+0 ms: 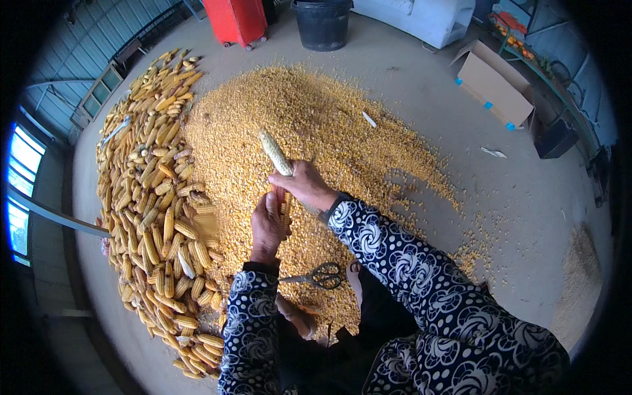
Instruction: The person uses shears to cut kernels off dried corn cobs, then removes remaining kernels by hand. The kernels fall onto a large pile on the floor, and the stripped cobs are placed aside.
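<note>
My right hand (307,185) grips a pale, bare corn cob (274,152) that points up and to the left. Just below it, my left hand (269,222) is closed around an ear of corn (285,210) with kernels on it, and the two hands meet at its upper end. Beneath both hands spreads a large heap of loose yellow corn kernels (306,108). A pair of dark-handled scissors (321,277) lies on the kernels near my feet. To the left is a long pile of unshelled corn ears (148,192).
Beyond the heap stand a red suitcase (234,22) and a black bucket (322,27). An open cardboard box (495,86) is at the upper right. A metal pole (64,218) reaches the left pile. A pale husk piece (369,119) lies on the kernels.
</note>
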The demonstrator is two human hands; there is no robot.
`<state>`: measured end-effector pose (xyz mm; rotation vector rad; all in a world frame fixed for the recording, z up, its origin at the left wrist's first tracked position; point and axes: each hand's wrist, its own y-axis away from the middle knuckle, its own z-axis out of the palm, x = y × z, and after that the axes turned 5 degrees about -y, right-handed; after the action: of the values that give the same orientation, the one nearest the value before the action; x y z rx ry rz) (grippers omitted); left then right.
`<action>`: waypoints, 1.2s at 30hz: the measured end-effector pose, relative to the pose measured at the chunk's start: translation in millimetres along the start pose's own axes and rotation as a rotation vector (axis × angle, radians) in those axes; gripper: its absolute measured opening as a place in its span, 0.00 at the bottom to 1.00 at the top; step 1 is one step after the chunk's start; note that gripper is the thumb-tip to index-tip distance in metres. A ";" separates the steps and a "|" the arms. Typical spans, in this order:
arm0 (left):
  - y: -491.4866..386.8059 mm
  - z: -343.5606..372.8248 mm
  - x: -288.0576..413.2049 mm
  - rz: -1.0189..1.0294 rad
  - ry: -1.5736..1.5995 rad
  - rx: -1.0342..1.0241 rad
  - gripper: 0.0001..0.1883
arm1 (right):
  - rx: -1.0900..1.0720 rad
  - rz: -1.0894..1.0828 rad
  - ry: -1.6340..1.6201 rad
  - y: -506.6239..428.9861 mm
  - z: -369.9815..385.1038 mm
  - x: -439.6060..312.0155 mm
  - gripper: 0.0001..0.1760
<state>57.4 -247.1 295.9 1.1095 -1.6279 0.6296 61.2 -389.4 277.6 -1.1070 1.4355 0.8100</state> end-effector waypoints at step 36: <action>-3.3 -10.5 -17.0 0.398 -0.841 0.275 0.22 | 0.044 0.111 0.076 2.2 -3.5 -3.4 0.22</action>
<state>66.0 -233.8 283.2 1.3606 -2.5872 0.6997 57.8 -391.3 281.3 -1.0416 1.5826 0.8183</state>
